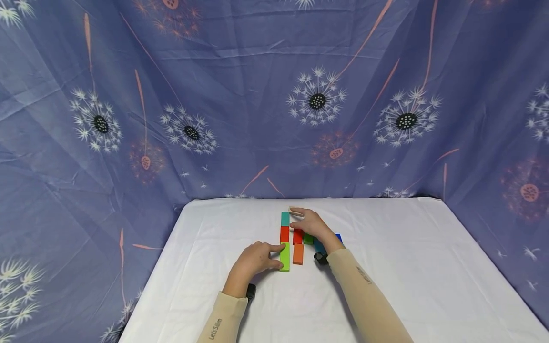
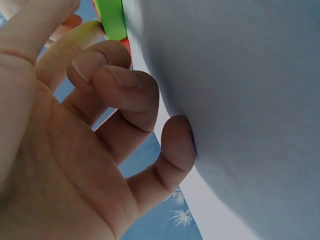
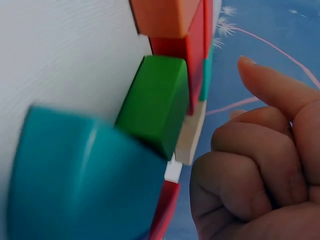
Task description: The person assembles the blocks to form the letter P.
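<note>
While my left hand (image 1: 257, 257), finger and thumb spread, touches the lime block (image 1: 285, 259) nearest me, my right hand (image 1: 313, 224), likewise parted, is over the beige block (image 3: 190, 135). Alignment appears underway; the next move calls for light, square pressure.

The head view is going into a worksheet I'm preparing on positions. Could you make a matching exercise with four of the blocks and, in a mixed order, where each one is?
Blocks
1. Lime block
2. Cream block
3. Orange block
4. Dark green block

Places
A. Just right of the lime block, with a gap between
B. Immediately right of a red block, nearer the person than the far end
C. At the far end of the group, by the right hand
D. Touched by the left hand

Pairs: 1-D, 2-C, 3-A, 4-B
</note>
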Available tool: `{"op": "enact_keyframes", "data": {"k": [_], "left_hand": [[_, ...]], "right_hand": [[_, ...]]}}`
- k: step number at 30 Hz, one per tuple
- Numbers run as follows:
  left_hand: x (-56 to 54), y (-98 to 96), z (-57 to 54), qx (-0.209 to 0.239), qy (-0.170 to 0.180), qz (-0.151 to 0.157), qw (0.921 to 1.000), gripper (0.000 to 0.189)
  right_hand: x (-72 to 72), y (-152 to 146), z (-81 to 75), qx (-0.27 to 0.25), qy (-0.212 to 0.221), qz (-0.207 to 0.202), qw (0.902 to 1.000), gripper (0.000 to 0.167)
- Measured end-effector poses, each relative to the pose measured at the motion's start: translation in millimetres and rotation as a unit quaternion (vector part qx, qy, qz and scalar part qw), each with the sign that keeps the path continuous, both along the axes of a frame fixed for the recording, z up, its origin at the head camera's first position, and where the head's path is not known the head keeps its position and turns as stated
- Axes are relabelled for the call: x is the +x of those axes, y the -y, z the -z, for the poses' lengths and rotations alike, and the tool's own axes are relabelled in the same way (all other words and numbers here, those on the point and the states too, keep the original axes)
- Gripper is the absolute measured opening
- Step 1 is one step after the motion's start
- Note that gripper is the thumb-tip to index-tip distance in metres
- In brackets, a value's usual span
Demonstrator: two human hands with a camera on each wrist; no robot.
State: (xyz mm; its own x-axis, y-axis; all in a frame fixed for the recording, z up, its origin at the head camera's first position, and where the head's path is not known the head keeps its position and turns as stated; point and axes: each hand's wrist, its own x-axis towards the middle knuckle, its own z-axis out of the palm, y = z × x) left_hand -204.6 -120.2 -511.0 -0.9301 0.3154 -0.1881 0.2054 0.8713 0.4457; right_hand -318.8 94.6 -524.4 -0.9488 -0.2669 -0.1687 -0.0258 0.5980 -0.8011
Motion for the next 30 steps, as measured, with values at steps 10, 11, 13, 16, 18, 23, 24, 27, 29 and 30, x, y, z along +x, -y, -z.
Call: {"op": "enact_keyframes", "data": {"k": [10, 11, 13, 16, 18, 23, 24, 27, 29, 30], "left_hand": [[-0.2, 5.7, -0.5, 0.012, 0.014, -0.013, 0.9998, 0.064], [-0.2, 6.0, -1.1, 0.012, 0.013, -0.013, 0.9998, 0.064], [-0.5, 6.2, -1.0, 0.016, 0.014, -0.015, 0.9997, 0.064], [-0.8, 6.0, -0.7, 0.016, 0.013, -0.014, 0.9997, 0.064], [-0.7, 5.7, -0.2, 0.017, 0.012, -0.013, 0.9997, 0.064], [-0.7, 4.5, 0.0, 0.018, 0.010, -0.011, 0.9997, 0.064], [-0.6, 4.1, 0.1, 0.017, 0.010, -0.010, 0.9997, 0.064], [-0.5, 2.8, 0.5, 0.017, 0.011, -0.009, 0.9998, 0.064], [-0.5, 1.8, 0.2, 0.016, 0.012, -0.010, 0.9997, 0.064], [-0.4, 1.4, 0.0, 0.016, 0.013, -0.011, 0.9997, 0.064]], "right_hand": [[29.3, -20.1, -2.8, -0.004, 0.019, 0.019, 0.9996, 0.067], [32.7, -20.9, -2.0, -0.003, 0.016, 0.019, 0.9997, 0.067], [38.3, -21.9, 0.9, 0.011, 0.005, 0.016, 0.9998, 0.066], [44.9, -22.4, 5.2, 0.033, -0.009, 0.016, 0.9993, 0.065], [48.3, -22.1, 6.9, 0.044, -0.015, 0.013, 0.9988, 0.064], [53.0, -21.2, 7.5, 0.069, -0.021, 0.016, 0.9973, 0.059], [52.9, -21.2, 7.5, 0.079, -0.023, 0.016, 0.9965, 0.058], [51.2, -21.4, 7.5, 0.101, -0.022, 0.015, 0.9945, 0.055], [49.9, -21.7, 7.6, 0.108, -0.019, 0.014, 0.9938, 0.054], [48.8, -21.9, 7.8, 0.109, -0.018, 0.013, 0.9938, 0.055]]}}
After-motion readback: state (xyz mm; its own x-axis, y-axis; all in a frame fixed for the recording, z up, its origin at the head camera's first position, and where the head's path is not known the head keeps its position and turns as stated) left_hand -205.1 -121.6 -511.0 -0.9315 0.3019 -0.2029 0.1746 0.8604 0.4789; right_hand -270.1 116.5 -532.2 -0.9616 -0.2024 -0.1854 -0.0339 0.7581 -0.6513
